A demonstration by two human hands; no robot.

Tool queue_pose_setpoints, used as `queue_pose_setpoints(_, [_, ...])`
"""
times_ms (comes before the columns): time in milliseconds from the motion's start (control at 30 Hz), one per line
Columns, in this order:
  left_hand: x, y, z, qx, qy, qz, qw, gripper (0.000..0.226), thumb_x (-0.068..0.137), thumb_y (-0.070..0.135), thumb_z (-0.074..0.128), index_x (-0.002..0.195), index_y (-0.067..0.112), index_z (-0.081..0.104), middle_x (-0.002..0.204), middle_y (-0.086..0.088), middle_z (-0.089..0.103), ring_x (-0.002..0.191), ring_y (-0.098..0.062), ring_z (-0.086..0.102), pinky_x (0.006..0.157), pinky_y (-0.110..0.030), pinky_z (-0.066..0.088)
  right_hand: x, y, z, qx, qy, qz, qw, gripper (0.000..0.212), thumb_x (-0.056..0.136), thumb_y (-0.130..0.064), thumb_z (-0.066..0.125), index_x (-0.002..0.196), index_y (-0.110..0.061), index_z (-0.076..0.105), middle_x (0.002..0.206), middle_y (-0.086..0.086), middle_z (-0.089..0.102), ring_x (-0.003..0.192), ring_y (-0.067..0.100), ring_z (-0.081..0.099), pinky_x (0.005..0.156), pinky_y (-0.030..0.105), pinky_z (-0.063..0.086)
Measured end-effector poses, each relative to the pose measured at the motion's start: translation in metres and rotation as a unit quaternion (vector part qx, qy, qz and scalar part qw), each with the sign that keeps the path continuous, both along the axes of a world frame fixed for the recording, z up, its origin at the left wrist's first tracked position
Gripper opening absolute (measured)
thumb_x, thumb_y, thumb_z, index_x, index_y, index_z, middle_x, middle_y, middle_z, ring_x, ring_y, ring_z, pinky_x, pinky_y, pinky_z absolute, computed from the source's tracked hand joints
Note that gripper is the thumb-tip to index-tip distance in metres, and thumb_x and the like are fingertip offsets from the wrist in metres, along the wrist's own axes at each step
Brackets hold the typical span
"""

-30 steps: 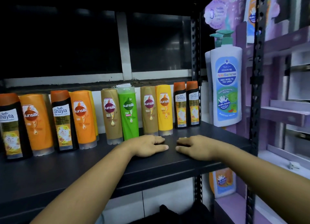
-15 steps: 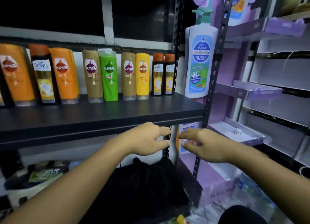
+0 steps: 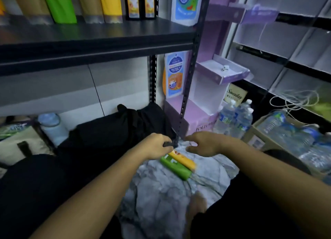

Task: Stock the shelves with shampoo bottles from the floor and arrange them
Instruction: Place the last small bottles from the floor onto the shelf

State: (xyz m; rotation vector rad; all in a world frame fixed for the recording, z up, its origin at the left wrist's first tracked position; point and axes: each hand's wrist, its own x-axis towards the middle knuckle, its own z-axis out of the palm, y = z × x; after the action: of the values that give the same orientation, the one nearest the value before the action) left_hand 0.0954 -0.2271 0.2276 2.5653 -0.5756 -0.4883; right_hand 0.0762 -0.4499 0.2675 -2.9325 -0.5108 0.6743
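The floor (image 3: 161,194) is grey with marble lines, low down under a black shelf (image 3: 89,47). The left hand (image 3: 157,146) is down over the top ends of two bottles. Its fingers are curled, but I cannot tell if it holds one. The right hand (image 3: 204,143) hangs just beside it with loose, spread fingers and holds nothing. The green bottle (image 3: 176,169) and the yellow bottle (image 3: 184,161) lie flat on the floor, side by side and touching. The black shelf post (image 3: 186,95) stands right between the two hands. Up on the shelf a row of bottles (image 3: 59,6) stands close together.

I think a hand could bump the post on the way up and drop a bottle. A smooth bottle grabbed by its end may slip. Pushed in too hard, it could knock the row over.

The bottle labels are too blurry to read. A dark card (image 3: 234,96) says "Sawaday", and a purple box (image 3: 200,122) shows "follow".
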Motion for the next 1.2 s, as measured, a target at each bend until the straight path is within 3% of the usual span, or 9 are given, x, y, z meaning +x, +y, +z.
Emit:
queue_pose_setpoints(100, [0.014,-0.012,-0.048,-0.017,0.023,0.022,0.999,0.027,0.093,0.039,0.065,0.106,0.017,0.073,0.094,-0.010,0.072,0.090,-0.028,0.067,0.083,-0.039,0.055,0.014,-0.001,-0.048,-0.022,0.042,-0.029,0.998,0.057,0.102,-0.051,0.045,0.154,-0.030,0.037,0.150,0.010,0.046,0.135,0.032,0.045,0.108,0.040,0.040])
queue_pose_setpoints(333, [0.047,-0.029,-0.146,0.021,0.084,0.060,0.994,0.041,0.095,0.041,0.063,0.125,0.015,0.068,0.129,-0.015,0.066,0.118,-0.034,0.062,0.095,-0.039,0.052,0.056,-0.011,-0.154,-0.015,0.097,-0.118,0.988,0.054,0.100,-0.054,0.044,0.149,-0.030,0.044,0.135,0.014,0.053,0.122,0.039,0.053,0.101,0.045,0.046])
queue_pose_setpoints(500, [0.075,-0.033,-0.207,0.063,0.143,0.092,0.983,0.041,0.095,0.050,0.061,0.119,0.018,0.068,0.125,-0.011,0.067,0.119,-0.032,0.061,0.094,-0.036,0.052,0.092,-0.024,-0.234,-0.020,0.143,-0.150,0.978,0.061,0.084,-0.060,0.034,0.130,-0.025,0.054,0.124,0.018,0.058,0.111,0.038,0.057,0.094,0.046,0.049])
queue_pose_setpoints(767, [0.117,-0.048,-0.284,0.077,0.207,0.164,0.961,0.050,0.098,0.052,0.058,0.129,0.012,0.058,0.126,-0.017,0.066,0.118,-0.035,0.061,0.094,-0.038,0.050,0.145,-0.033,-0.310,0.021,0.149,-0.222,0.963,0.058,0.100,-0.053,0.043,0.152,-0.028,0.036,0.140,0.021,0.044,0.126,0.046,0.049,0.103,0.048,0.046])
queue_pose_setpoints(900, [0.131,-0.058,-0.305,0.004,0.296,0.292,0.909,0.079,0.097,0.050,0.062,0.155,0.008,0.030,0.142,-0.019,0.057,0.125,-0.036,0.059,0.095,-0.037,0.049,0.160,-0.033,-0.338,0.049,0.160,-0.265,0.950,0.059,0.101,-0.051,0.046,0.150,-0.019,0.038,0.143,0.019,0.046,0.126,0.043,0.049,0.104,0.045,0.044])
queue_pose_setpoints(1000, [0.139,-0.065,-0.324,-0.150,0.370,0.427,0.811,0.087,0.093,0.049,0.068,0.157,0.015,0.020,0.143,-0.023,0.056,0.083,-0.026,0.071,0.073,-0.038,0.059,0.164,-0.032,-0.354,0.095,0.164,-0.293,0.937,0.041,0.102,-0.033,0.049,0.135,-0.009,0.044,0.132,0.019,0.056,0.113,0.036,0.057,0.089,0.038,0.045])
queue_pose_setpoints(1067, [0.143,-0.069,-0.333,-0.225,0.391,0.485,0.749,0.088,0.091,0.045,0.073,0.157,0.024,0.018,0.147,-0.015,0.052,0.086,-0.019,0.069,0.071,-0.035,0.063,0.165,-0.033,-0.360,0.099,0.149,-0.307,0.935,0.040,0.100,-0.028,0.053,0.135,-0.012,0.042,0.130,0.017,0.057,0.111,0.036,0.057,0.086,0.039,0.046])
queue_pose_setpoints(1133, [0.145,-0.073,-0.339,-0.252,0.392,0.500,0.730,0.080,0.091,0.042,0.074,0.151,0.030,0.022,0.144,-0.007,0.052,0.102,-0.025,0.068,0.067,-0.035,0.063,0.167,-0.034,-0.362,0.091,0.145,-0.301,0.938,0.051,0.097,-0.033,0.058,0.142,-0.016,0.040,0.138,0.017,0.052,0.120,0.037,0.054,0.095,0.041,0.046])
queue_pose_setpoints(1200, [0.142,-0.076,-0.344,-0.239,0.386,0.495,0.741,0.070,0.089,0.044,0.075,0.142,0.037,0.029,0.137,-0.003,0.056,0.106,-0.027,0.067,0.072,-0.041,0.065,0.164,-0.033,-0.364,0.076,0.179,-0.286,0.938,0.067,0.096,-0.041,0.060,0.152,-0.019,0.032,0.146,0.019,0.042,0.129,0.040,0.048,0.105,0.041,0.042])
